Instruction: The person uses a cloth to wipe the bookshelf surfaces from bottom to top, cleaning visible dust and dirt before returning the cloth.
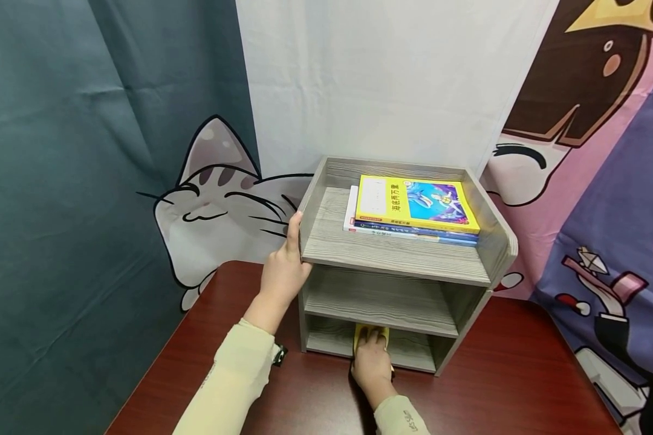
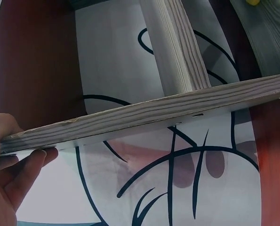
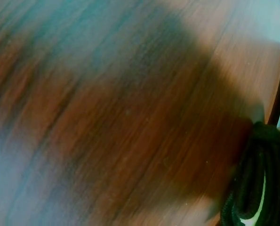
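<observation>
My left hand point(image 1: 286, 269) grips the left side panel of a small grey wood-grain shelf point(image 1: 397, 273). In the left wrist view the thumb and fingers point(image 2: 29, 172) lie on opposite sides of the panel's edge point(image 2: 130, 113). Down at the front of the lowest compartment, my right hand point(image 1: 372, 359) holds a yellow cloth point(image 1: 383, 331), fingers over it. The cloth's black edging point(image 3: 250, 174) shows folded at the lower right of the right wrist view; most of the cloth is hidden under the hand.
Several books point(image 1: 418, 202), a yellow one uppermost, lie stacked on the shelf's top. The shelf stands on a dark red wooden table point(image 1: 500, 386). Behind it hangs a printed curtain point(image 1: 392, 78) with cartoon figures.
</observation>
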Action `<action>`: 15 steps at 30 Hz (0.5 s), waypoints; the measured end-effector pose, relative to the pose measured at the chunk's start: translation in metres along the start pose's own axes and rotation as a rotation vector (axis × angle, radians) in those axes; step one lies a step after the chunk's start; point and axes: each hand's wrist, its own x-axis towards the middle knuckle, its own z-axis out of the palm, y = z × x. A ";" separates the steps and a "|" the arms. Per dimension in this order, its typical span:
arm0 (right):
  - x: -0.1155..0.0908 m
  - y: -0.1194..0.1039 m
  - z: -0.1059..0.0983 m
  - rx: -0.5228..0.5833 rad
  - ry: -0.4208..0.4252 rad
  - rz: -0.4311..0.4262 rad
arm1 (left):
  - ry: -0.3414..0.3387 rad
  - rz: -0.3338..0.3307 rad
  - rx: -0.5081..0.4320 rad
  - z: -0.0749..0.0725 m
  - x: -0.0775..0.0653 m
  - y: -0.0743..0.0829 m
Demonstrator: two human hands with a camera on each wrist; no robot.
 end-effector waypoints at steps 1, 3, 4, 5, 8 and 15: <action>0.000 0.000 0.000 0.000 -0.002 -0.004 | 0.002 -0.001 0.000 0.000 0.000 0.000; 0.001 0.000 0.000 -0.002 -0.010 -0.012 | 0.003 -0.005 0.002 -0.001 0.000 0.000; 0.001 0.000 -0.001 -0.002 -0.014 -0.014 | 0.003 -0.008 0.003 -0.001 0.001 0.001; 0.002 0.000 -0.001 0.000 -0.018 -0.016 | 0.001 -0.010 0.005 -0.001 0.001 0.001; 0.001 0.000 -0.001 0.009 -0.024 -0.016 | -0.005 -0.015 0.008 -0.002 0.001 0.001; 0.000 0.000 -0.001 0.001 -0.020 -0.009 | -0.012 -0.027 0.000 -0.002 0.000 0.003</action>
